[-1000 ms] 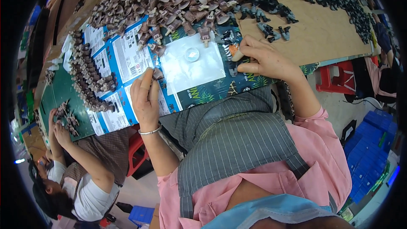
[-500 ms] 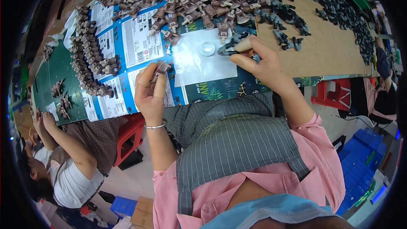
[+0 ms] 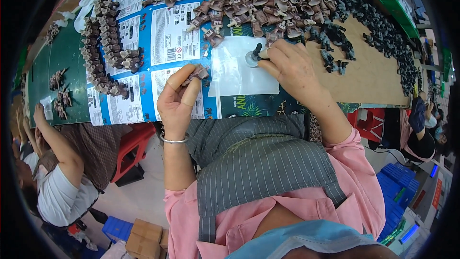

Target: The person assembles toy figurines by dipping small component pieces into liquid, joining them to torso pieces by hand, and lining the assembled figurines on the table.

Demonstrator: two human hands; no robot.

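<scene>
A small brown toy figure part (image 3: 198,73) is pinched between the thumb and fingers of my left hand (image 3: 178,101), beside the white sheet (image 3: 230,80). My right hand (image 3: 296,71) is closed on a dark grey toy leg piece (image 3: 257,49). That piece is held at a small round clear dish (image 3: 250,61) on the sheet, and its lower end appears to be in or against the dish. Pale covers sit on some of my fingertips. My right palm and fingers hide part of the sheet's right side.
Brown toy bodies (image 3: 273,0) are heaped at the back; dark grey leg pieces (image 3: 378,38) lie on brown paper (image 3: 366,79) to the right. Curved rows of brown figures (image 3: 93,57) stand at left on printed sheets (image 3: 165,31). A co-worker (image 3: 62,187) sits at left.
My right hand has brought the leg piece onto the dish, turning it from nearly level to more upright. My left hand keeps the brown part. The whole view has shifted slightly.
</scene>
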